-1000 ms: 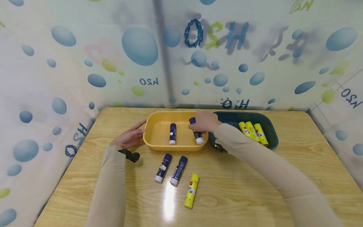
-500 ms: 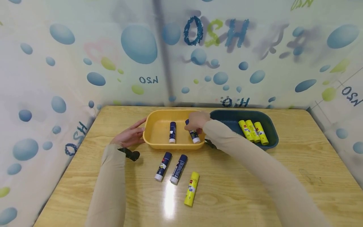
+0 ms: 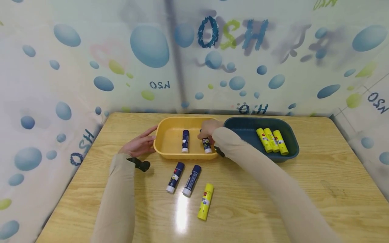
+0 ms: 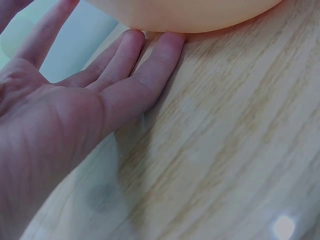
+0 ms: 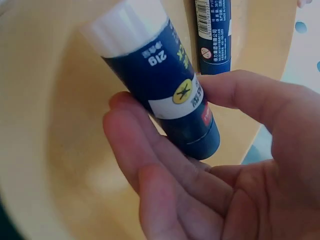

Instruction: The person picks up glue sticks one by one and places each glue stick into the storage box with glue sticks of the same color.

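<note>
A navy glue stick with a white end [image 5: 170, 85] is pinched between the thumb and fingers of my right hand [image 3: 209, 130], inside the right part of the yellow tray [image 3: 170, 156]. Another navy glue stick [image 3: 185, 141] lies in the tray, to the left of the held one. With its fingers fairly straight, my left hand [image 3: 139, 145] touches the tray's left outer wall. The left wrist view has its fingertips [image 4: 170, 42] against the base of that wall.
A dark teal tray [image 3: 243, 135] with several yellow glue sticks [image 3: 271, 140] stands to the right. In front of the trays lie two navy glue sticks, one left [image 3: 175, 178] and one right [image 3: 191, 181], plus a yellow one [image 3: 206, 202]. A patterned wall rises behind the table.
My right hand has shifted left with the navy glue stick, away from the teal tray side, and the stick has turned more upright in view. The left hand stays against the yellow tray.
</note>
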Demonstrator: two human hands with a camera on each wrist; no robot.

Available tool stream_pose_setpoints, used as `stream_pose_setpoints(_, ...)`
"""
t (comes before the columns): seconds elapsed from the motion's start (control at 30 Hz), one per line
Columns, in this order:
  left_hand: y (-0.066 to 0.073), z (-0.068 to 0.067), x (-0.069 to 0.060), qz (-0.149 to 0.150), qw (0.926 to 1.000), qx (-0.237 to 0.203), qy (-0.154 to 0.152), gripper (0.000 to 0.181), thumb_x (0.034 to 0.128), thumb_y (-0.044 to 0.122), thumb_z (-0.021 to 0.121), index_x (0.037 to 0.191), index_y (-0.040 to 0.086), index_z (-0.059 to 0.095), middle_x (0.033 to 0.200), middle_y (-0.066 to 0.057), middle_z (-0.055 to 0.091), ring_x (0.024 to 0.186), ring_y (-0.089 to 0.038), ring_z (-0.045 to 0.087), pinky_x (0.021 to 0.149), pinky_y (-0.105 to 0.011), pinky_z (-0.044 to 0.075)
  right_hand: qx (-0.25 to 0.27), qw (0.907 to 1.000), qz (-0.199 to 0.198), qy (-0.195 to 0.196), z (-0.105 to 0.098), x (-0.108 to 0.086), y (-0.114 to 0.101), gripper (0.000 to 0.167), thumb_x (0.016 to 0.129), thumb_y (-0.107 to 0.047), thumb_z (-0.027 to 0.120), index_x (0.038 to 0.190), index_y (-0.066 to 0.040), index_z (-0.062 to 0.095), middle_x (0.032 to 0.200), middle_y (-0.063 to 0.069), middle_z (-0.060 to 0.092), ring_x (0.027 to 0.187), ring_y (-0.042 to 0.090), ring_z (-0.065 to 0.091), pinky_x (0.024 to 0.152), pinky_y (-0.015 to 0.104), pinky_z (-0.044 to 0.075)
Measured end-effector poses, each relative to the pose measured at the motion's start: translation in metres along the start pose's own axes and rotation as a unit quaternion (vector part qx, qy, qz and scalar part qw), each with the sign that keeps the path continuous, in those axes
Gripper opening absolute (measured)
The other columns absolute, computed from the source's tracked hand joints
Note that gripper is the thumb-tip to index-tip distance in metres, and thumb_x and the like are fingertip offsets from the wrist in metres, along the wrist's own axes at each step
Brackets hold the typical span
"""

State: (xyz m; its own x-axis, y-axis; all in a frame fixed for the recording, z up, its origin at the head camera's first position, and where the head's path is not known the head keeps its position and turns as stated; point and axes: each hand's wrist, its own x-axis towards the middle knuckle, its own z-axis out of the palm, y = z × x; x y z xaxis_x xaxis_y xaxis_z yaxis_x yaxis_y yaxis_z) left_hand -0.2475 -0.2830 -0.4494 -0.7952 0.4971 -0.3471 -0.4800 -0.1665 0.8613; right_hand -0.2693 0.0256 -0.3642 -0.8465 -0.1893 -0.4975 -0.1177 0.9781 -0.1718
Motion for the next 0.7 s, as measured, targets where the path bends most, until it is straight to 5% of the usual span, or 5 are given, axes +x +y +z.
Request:
stream_pose_setpoints(0.5,0.0005,-0.0013,-0.0023,0.009,0.9998,-0.013,-0.010,0.058,0.1060,0.010,0.036,0.157,0.025,0.012,0.146,-0.006,0.038,0.119,-0.016,0.049,0.092,-0.041,0.045,0.025,0.9992,0.029,-0.008,0.0031,0.0059,-0.0061,0.029,0.091,-0.030,0.062,0.103,-0.004,0.067,0.072,0.004,0.067,0.048,0.011,0.056,0.060,0.024,0.047)
stream_pose_setpoints(0.7,-0.0010,-0.0017,-0.0005,0.006,1.0000,-0.003,-0.007,0.058,0.1061,0.010,0.036,0.157,0.026,0.012,0.148,-0.009,0.034,0.120,-0.017,0.049,0.093,-0.042,0.044,0.030,0.9991,0.029,0.001,-0.0017,0.0035,-0.0076,0.031,0.091,-0.031,0.063,0.106,-0.004,0.066,0.086,0.007,0.071,0.048,0.012,0.058,0.054,0.022,0.048)
